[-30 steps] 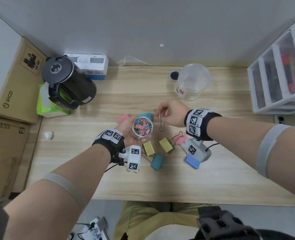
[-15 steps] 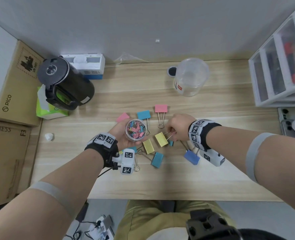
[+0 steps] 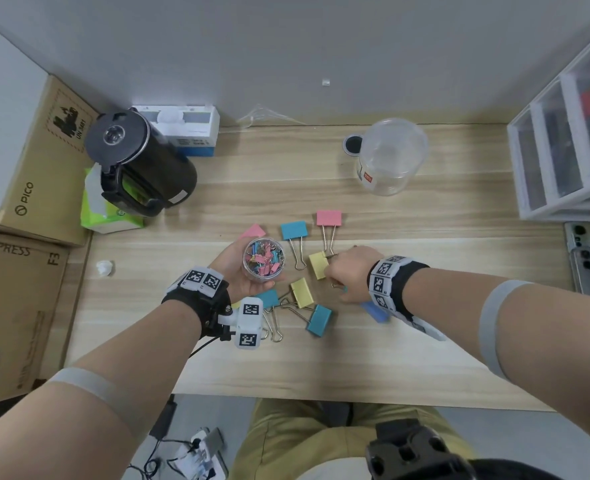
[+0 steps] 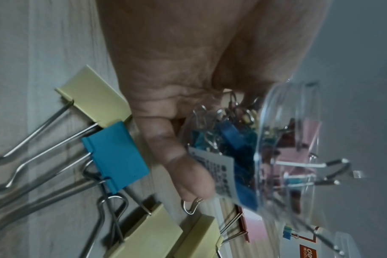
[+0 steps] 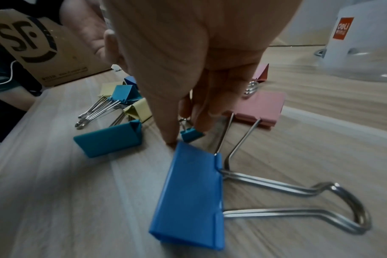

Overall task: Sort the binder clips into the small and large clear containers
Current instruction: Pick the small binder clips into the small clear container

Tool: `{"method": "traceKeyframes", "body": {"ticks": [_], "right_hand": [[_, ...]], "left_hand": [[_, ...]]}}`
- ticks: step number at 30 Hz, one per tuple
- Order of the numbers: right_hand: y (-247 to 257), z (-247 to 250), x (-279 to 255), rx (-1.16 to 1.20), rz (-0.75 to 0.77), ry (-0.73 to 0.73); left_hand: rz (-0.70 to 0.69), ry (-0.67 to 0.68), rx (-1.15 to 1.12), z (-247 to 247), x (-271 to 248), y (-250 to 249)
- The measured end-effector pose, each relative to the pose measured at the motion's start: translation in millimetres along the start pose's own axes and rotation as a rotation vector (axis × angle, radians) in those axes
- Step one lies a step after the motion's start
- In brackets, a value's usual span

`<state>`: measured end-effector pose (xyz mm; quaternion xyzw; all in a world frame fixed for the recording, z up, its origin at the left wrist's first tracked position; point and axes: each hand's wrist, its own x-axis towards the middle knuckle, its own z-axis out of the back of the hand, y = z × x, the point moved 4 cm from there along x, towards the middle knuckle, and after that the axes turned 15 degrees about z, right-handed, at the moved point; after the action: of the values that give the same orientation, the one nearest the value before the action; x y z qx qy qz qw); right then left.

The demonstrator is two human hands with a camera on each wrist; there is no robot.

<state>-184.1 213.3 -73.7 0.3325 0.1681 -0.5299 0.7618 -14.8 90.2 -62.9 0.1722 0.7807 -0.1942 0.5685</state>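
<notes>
My right hand [image 5: 188, 61] reaches down to the worktop [image 3: 425, 358], and its fingers [image 5: 201, 111] are pinched on the wire loop of a small teal clip [image 5: 191, 134], which sits on the wood right at my fingertips. Just nearer my wrist than that clip lies a large blue clip [image 5: 188, 197] with its steel handles spread out to the side. A large teal clip [image 5: 108, 139] lies just to the other side of my fingers, and a large pink clip [image 5: 257, 111] lies flat just beyond them.

My left hand [image 3: 238, 271] is held palm up, its fingers [image 4: 179, 157] curled round the small clear container [image 3: 263, 258], which is upright and packed with small coloured clips. It is just across from my right fingers, with a yellow clip [image 3: 318, 265] between them. Under and beside my left hand lie more large clips: another yellow clip [image 3: 302, 292] and a teal clip with long handles [image 3: 269, 299].

Farther out from both hands, a second pink clip [image 3: 329, 218] and a light blue clip [image 3: 294, 231] lie on the wood. Well beyond them, near the wall, stands the large clear container [image 3: 390, 157]. Far off past my left hand stands a black kettle [image 3: 137, 164] with a green tissue pack [image 3: 103, 209] just beside it.
</notes>
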Motion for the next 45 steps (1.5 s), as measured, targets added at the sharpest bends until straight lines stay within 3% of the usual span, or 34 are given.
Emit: {"method": "traceKeyframes", "body": {"ticks": [5,9,15,20,23,26,31,34,36,38,42,45], "right_hand": [[3,-7,8,-0.088,-0.019,0.041],[5,-7,8,-0.011,-0.003,0.018],[2,20,-3,0.355,0.009,-0.273],[5,69,-5,0.698,0.009,-0.63],[19,85,2,0.895,0.073,-0.671],[29,87,8,0.861,0.112,-0.644],[5,77,3,0.971,-0.13,-0.871],[-5,65,0,0.985,-0.244,-0.7],[-7,55,3,1.061,-0.268,-0.506],[-7,49,6,1.154,-0.257,-0.401],[-13,50,6,1.115,-0.22,-0.4],[-18,55,1,1.277,-0.263,-0.501]], "left_hand": [[0.021,0.025,-0.007,6,4,7],[0.028,0.054,-0.017,8,7,13],[0.047,0.041,-0.027,3,6,26],[0.047,-0.012,-0.02,-9,2,25],[0.039,-0.036,-0.002,-15,2,22],[0.023,-0.058,0.031,-19,5,18],[0.044,0.02,-0.001,-23,9,21],[0.064,0.098,-0.02,-26,11,23],[0.078,0.13,-0.023,-30,12,23],[0.083,0.146,-0.01,-34,12,22],[0.093,0.156,-0.008,-40,15,19],[0.094,0.153,-0.047,-38,19,17]]}}
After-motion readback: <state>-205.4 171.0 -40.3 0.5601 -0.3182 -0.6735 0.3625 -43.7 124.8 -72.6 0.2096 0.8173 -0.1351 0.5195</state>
